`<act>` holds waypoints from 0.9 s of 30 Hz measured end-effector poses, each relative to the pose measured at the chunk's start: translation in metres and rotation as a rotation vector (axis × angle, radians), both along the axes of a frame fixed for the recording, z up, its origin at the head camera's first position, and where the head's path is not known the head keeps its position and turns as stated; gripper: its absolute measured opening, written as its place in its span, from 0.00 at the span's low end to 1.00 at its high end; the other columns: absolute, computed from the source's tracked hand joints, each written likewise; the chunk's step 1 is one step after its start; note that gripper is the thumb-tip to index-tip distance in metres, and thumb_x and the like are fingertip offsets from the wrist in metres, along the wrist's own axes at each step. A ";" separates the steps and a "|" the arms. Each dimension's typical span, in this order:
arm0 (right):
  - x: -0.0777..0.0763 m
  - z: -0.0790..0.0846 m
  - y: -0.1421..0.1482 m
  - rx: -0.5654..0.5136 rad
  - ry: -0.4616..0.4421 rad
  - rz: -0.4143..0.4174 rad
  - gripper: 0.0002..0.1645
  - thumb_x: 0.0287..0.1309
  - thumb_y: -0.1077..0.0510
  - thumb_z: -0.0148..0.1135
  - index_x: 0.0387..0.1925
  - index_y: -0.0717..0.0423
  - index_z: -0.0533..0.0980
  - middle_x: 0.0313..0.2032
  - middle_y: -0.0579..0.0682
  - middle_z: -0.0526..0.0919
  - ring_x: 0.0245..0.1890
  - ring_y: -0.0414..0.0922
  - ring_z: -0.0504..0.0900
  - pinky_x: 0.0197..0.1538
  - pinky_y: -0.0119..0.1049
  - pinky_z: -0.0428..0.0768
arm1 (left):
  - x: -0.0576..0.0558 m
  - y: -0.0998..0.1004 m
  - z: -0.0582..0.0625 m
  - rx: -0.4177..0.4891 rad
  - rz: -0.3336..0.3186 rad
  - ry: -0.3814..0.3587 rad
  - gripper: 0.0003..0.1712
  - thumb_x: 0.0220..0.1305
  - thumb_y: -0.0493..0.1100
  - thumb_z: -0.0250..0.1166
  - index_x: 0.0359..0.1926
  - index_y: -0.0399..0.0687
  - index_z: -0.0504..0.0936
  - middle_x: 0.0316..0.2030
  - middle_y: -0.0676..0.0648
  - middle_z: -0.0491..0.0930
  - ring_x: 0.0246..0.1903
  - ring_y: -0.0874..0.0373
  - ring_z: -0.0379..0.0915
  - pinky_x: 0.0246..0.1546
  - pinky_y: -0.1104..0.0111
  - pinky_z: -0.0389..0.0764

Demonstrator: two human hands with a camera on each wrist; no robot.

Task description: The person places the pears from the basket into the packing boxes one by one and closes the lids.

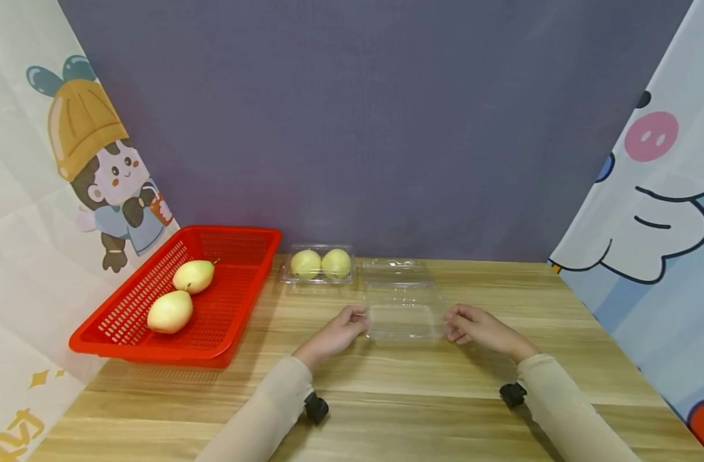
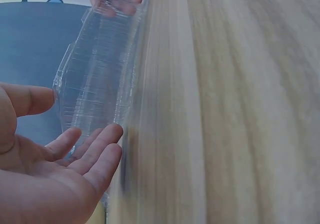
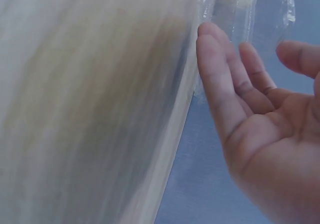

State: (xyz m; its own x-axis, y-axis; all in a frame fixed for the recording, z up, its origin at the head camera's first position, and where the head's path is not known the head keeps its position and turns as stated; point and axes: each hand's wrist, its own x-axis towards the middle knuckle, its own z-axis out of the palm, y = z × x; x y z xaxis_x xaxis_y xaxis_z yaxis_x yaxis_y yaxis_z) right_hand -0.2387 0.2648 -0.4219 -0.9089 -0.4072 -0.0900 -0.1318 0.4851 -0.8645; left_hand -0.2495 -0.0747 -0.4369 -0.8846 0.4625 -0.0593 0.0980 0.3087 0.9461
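Note:
A transparent plastic clamshell box (image 1: 402,335) stands on the table in the head view, its lid folded back toward the wall. At its left end is my left hand (image 1: 341,330), fingers loosely bent. In the left wrist view the thumb tip meets the edge of the box (image 2: 100,59), while the other fingers lie along its end without curling round it. My right hand (image 1: 480,328) is at the opposite end. The right wrist view shows its fingers (image 3: 215,69) fairly straight beside the plastic, thumb apart; whether they touch it I cannot tell.
Left of the hands sits a red slotted basket (image 1: 236,333) holding two yellow pears (image 1: 170,312). Near the back wall, a second transparent box (image 1: 288,277) contains two yellow fruits (image 1: 336,264). The wooden table (image 1: 398,398) extends to printed cloths on both sides.

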 end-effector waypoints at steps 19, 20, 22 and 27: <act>-0.014 -0.005 -0.007 -0.188 -0.155 -0.171 0.40 0.78 0.46 0.44 0.71 0.75 0.51 0.53 0.67 0.70 0.42 0.50 0.77 0.46 0.39 0.83 | 0.001 -0.001 0.001 -0.016 -0.011 0.016 0.31 0.77 0.49 0.53 0.71 0.35 0.63 0.57 0.39 0.72 0.59 0.44 0.70 0.62 0.50 0.70; -0.015 -0.006 -0.006 -0.216 -0.170 -0.171 0.40 0.78 0.45 0.44 0.71 0.75 0.50 0.53 0.66 0.69 0.42 0.50 0.76 0.46 0.39 0.83 | 0.001 -0.001 0.001 -0.016 -0.012 0.013 0.30 0.77 0.49 0.53 0.71 0.35 0.63 0.57 0.40 0.72 0.59 0.44 0.70 0.62 0.50 0.70; -0.017 -0.009 -0.005 -0.258 -0.192 -0.163 0.41 0.79 0.45 0.43 0.72 0.74 0.48 0.51 0.63 0.70 0.42 0.48 0.75 0.47 0.39 0.82 | 0.000 -0.001 0.001 -0.015 -0.013 0.009 0.30 0.77 0.49 0.53 0.71 0.36 0.63 0.57 0.40 0.72 0.59 0.44 0.70 0.62 0.50 0.70; -0.019 -0.014 -0.005 -0.334 -0.228 -0.153 0.39 0.79 0.47 0.42 0.72 0.75 0.48 0.44 0.56 0.73 0.39 0.44 0.75 0.44 0.36 0.81 | 0.000 -0.002 0.001 -0.018 -0.011 0.010 0.31 0.77 0.50 0.54 0.71 0.36 0.63 0.57 0.41 0.73 0.59 0.44 0.70 0.62 0.50 0.70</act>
State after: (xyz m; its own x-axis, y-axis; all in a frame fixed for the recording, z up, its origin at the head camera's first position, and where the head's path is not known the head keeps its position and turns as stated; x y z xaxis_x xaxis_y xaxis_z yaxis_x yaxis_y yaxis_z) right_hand -0.2581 0.2598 -0.4354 -0.9333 -0.3098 -0.1814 0.1323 0.1730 -0.9760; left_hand -0.2497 -0.0766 -0.4359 -0.8800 0.4714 -0.0589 0.1108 0.3243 0.9394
